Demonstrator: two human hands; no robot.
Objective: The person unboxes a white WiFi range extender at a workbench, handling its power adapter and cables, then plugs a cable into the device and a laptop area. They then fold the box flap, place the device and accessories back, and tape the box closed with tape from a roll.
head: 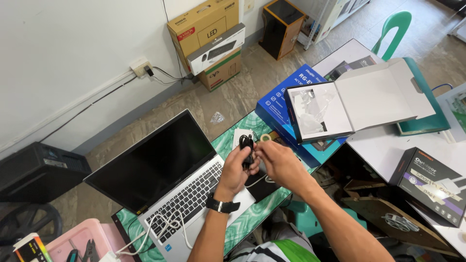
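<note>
My left hand (238,167) is clenched around a small coiled bundle of black cable (246,144), which sticks up above my fingers at about twelve o'clock from my wrist, over the green marbled table (252,218). My right hand (279,162) comes in from three o'clock, fingertips pinched at the bundle's side; I cannot tell whether they actually grip a strand or only touch it. A black wristwatch (221,205) sits on my left wrist.

The cable looks light and limp, with a slick jacket, so I judge the loops would spring apart if loosely held. The best hold seems to be around the middle of the coil, where the strands cross, not at a loose end.

At nine o'clock from my hands lies an open laptop (165,179), screen dark, with a white cable (160,228) draped over its keyboard. At two o'clock an open white box (359,97) rests on a blue box (281,104). A roll of tape (265,138) lies just beyond the bundle.
</note>
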